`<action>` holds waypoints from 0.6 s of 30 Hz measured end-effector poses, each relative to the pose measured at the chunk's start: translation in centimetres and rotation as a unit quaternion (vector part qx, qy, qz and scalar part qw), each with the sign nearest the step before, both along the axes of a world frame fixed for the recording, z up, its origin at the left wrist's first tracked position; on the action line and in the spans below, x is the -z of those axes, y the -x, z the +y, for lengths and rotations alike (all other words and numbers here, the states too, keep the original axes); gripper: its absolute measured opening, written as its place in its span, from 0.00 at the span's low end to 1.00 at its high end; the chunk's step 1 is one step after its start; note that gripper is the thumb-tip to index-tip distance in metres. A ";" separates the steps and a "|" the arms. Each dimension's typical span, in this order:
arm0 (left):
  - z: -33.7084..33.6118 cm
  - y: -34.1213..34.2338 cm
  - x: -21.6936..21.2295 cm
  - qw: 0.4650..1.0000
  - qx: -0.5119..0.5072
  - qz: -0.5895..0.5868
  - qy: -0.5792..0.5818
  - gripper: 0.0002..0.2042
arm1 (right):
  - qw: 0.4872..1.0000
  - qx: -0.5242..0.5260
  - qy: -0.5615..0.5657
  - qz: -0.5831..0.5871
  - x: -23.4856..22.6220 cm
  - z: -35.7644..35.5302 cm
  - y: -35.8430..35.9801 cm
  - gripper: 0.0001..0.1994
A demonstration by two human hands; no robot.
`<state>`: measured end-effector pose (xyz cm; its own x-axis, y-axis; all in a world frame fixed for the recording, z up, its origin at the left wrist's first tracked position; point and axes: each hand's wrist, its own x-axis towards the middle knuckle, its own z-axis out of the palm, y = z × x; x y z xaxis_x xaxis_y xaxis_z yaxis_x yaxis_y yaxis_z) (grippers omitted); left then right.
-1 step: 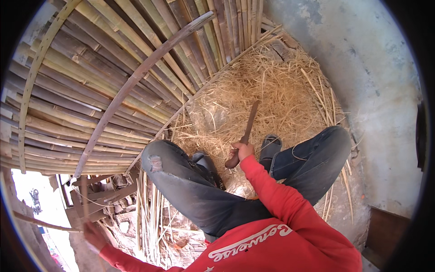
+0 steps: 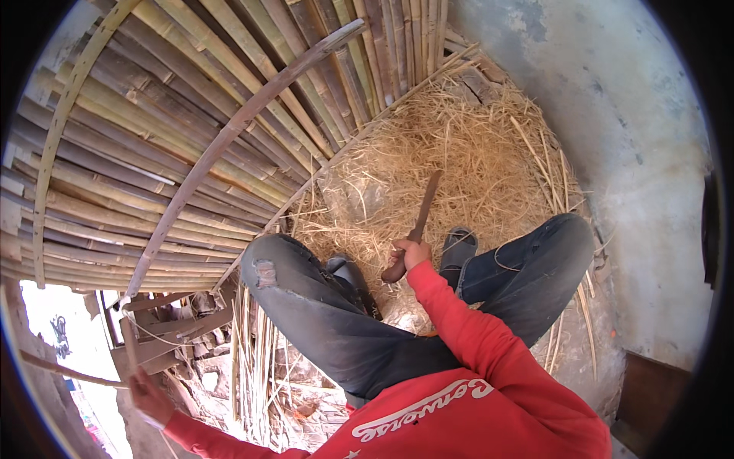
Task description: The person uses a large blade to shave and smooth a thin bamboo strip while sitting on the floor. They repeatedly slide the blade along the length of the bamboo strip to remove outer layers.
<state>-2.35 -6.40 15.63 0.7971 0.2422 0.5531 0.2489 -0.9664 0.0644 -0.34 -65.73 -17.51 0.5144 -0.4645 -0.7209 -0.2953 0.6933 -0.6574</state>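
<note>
Far left, low: left hand (image 2: 147,398), grip clenched on thin bamboo strip (image 2: 65,370), arm stretched out sideways. Above: stacked bamboo poles (image 2: 153,153) leaning across, one long split bamboo slat (image 2: 229,134) curving over them. Centre: knees in dark jeans, grey shoes (image 2: 457,246) planted on heap of straw-like shavings (image 2: 459,145). Right hand (image 2: 411,252), grip clenched on wooden handle of long knife (image 2: 417,222), blade angled up over shavings. Far right: grey plaster wall (image 2: 612,115).
</note>
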 end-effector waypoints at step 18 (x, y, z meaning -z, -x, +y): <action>-38.9 -21.4 -7.3 0.328 0.680 -0.074 0.652 0.32 | 0.999 -0.026 0.021 -0.014 -2.0 1.0 0.3 0.08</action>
<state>19.04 -45.31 22.93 0.6462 -0.1741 0.7430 -0.4536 0.6953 0.5574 -0.61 -64.77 -15.47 0.5588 -0.4669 -0.6854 -0.3103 0.6487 -0.6949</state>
